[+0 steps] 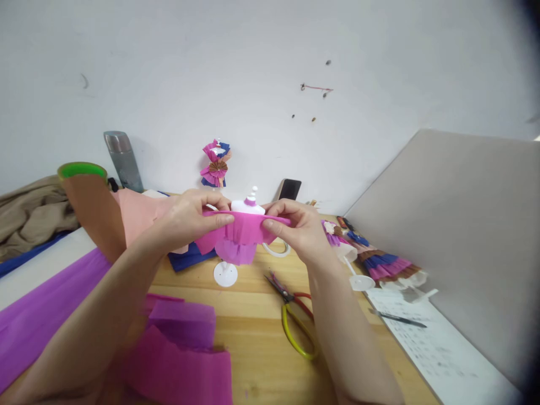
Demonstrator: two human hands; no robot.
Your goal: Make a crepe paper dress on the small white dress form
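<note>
Fingers of both hands pinch one strip of pink crepe paper (242, 228) and hold it flat across the chest of a small white dress form (248, 207). The left hand (189, 216) has its grip closed on the strip's end at 9 o'clock of the form, thumb under and fingers over. The right hand (297, 225) has its grip closed on the other end at 3 o'clock, thumb on top. A lighter purple paper skirt (235, 252) hangs below the strip, and the form's round foot (225, 274) stands on the desk (253, 337) at about the middle of the view.

At 5 o'clock of the form, scissors (295, 315) with yellow and red handles lie on the desk. At 7 o'clock lie loose sheets of pink paper (181, 360), and a long purple sheet (42, 315) runs off at 8 o'clock. At 3 o'clock, past the right hand, finished paper dresses (379, 264) lie on their sides near a printed sheet (439, 349) with a pen (400, 319) on it. At 12 o'clock, against the wall, stand a paper-dressed form (216, 164) and a dark phone (289, 189); a grey flask (123, 160) stands at 10 o'clock.
</note>
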